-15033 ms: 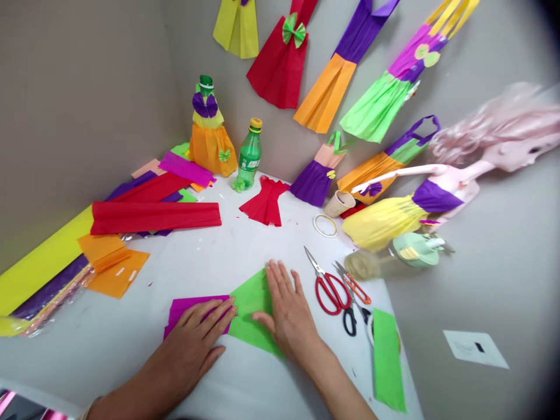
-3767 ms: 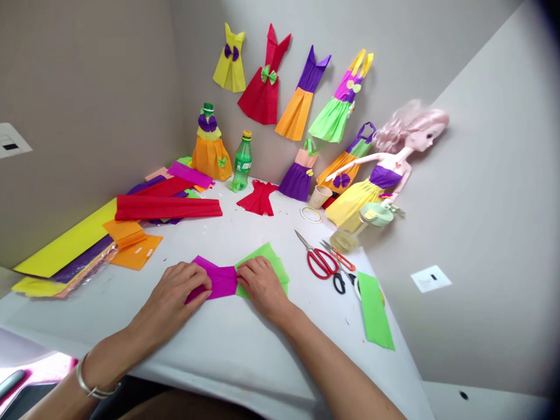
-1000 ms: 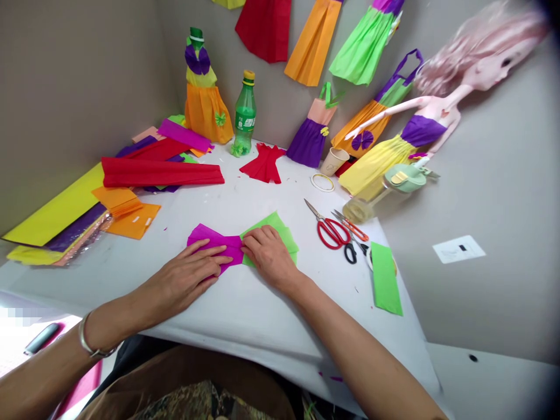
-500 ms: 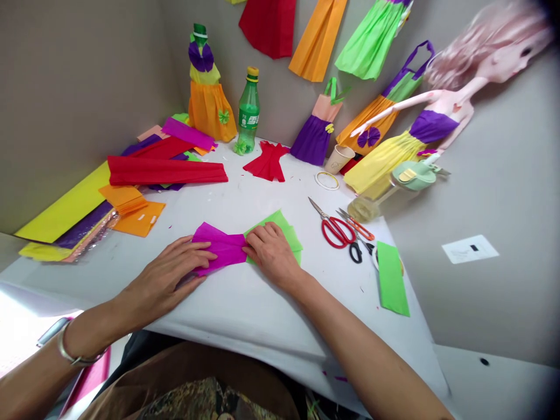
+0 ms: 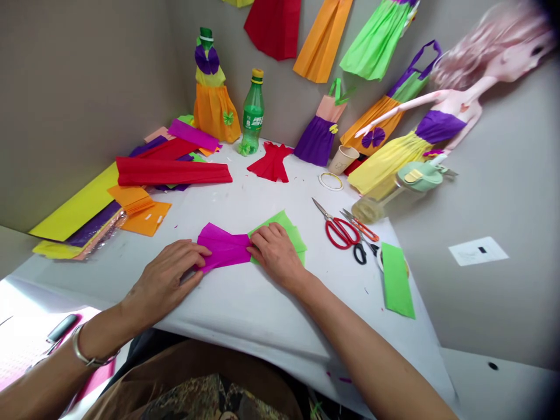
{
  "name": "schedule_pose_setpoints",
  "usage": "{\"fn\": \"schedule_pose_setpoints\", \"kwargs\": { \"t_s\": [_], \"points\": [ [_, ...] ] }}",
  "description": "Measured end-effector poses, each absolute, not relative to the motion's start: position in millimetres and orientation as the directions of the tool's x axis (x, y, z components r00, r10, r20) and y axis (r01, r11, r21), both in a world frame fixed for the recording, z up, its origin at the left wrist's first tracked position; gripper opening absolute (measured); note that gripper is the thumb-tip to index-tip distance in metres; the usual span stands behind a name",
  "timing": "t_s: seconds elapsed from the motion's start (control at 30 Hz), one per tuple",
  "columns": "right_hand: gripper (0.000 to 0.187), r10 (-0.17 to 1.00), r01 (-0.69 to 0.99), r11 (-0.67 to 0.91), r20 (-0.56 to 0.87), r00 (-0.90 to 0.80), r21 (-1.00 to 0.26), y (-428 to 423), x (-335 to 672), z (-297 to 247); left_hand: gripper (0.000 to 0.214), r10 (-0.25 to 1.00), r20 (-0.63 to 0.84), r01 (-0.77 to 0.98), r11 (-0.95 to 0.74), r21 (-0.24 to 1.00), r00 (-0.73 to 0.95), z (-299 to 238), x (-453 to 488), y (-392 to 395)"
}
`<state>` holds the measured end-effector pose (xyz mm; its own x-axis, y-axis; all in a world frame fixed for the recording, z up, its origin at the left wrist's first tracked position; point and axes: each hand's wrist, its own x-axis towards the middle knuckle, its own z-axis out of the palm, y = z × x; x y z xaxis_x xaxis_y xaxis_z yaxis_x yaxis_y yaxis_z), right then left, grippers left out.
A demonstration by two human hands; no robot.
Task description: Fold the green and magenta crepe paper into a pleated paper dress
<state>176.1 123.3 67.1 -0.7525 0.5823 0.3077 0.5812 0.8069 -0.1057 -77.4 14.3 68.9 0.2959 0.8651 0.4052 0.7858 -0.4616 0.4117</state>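
Observation:
A pleated magenta crepe paper piece (image 5: pixel 227 248) lies on the table, its narrow end meeting a fanned green crepe paper piece (image 5: pixel 289 230). My left hand (image 5: pixel 168 277) rests at the wide left edge of the magenta paper, fingers bent and thumb apart. At the narrow join my right hand (image 5: pixel 275 251) presses down with curled fingers, pinching the paper and hiding part of the green piece. To the right lie red-handled scissors (image 5: pixel 341 232), a smaller black-handled pair (image 5: pixel 359 252) and an orange cutter (image 5: pixel 367 229).
Coloured paper sheets (image 5: pixel 74 204) are piled at left. Behind stand a dressed bottle (image 5: pixel 214 111), a green bottle (image 5: pixel 251 116) and a paper cup (image 5: pixel 343 158). A small red paper dress (image 5: pixel 272 162), tape ring (image 5: pixel 331 181), lidded clear bottle (image 5: pixel 370 210), green strip (image 5: pixel 398 280) and doll (image 5: pixel 441 125) are around.
My left hand has drawn back slightly toward the left edge of the magenta paper, its fingers more bent. My right hand stays at the join. The view has shifted a little.

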Motion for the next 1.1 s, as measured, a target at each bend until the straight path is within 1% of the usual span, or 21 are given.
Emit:
{"fn": "schedule_pose_setpoints", "kwargs": {
  "t_s": [0.13, 0.27, 0.43, 0.7, 0.77, 0.87, 1.0, 1.1],
  "points": [
    [0.017, 0.584, 0.577, 0.808, 0.299, -0.755, -0.122, 122.7, 176.7, 68.5, 0.012, 0.902, 0.359, 0.797, -0.393, 0.459, 0.238, 65.8, -77.9, 10.6],
    [0.016, 0.584, 0.576, 0.808, 0.295, -0.756, -0.120, 122.5, 176.3, 68.7, 0.008, 0.888, 0.394, 0.790, -0.411, 0.454, 0.235, 67.8, -77.4, 8.3],
    [0.018, 0.587, 0.577, 0.806, 0.300, -0.752, -0.131, 122.9, 175.8, 67.2, 0.014, 0.828, 0.411, 0.739, -0.540, 0.403, 0.381, 69.8, -78.7, 7.5],
    [0.016, 0.569, 0.573, 0.815, 0.321, -0.758, -0.092, 122.9, 176.2, 68.4, 0.022, 0.766, 0.391, 0.694, -0.635, 0.338, 0.510, 64.2, -93.7, 4.2],
    [0.016, 0.568, 0.573, 0.814, 0.324, -0.756, -0.090, 122.9, 176.1, 68.9, 0.023, 0.757, 0.386, 0.680, -0.648, 0.343, 0.527, 64.9, -98.8, 1.9],
    [0.015, 0.567, 0.572, 0.815, 0.328, -0.756, -0.089, 122.7, 176.0, 68.9, 0.019, 0.797, 0.366, 0.683, -0.602, 0.414, 0.480, 65.9, -104.7, -3.5],
    [0.016, 0.566, 0.572, 0.816, 0.320, -0.760, -0.086, 122.7, 175.8, 68.4, 0.010, 0.884, 0.315, 0.717, -0.465, 0.519, 0.345, 63.8, -104.8, -9.8],
    [0.018, 0.565, 0.568, 0.818, 0.321, -0.760, -0.095, 122.9, 175.7, 68.0, 0.027, 0.921, 0.306, 0.776, -0.372, 0.509, 0.241, 63.5, -97.8, -6.9]
  ]
}}
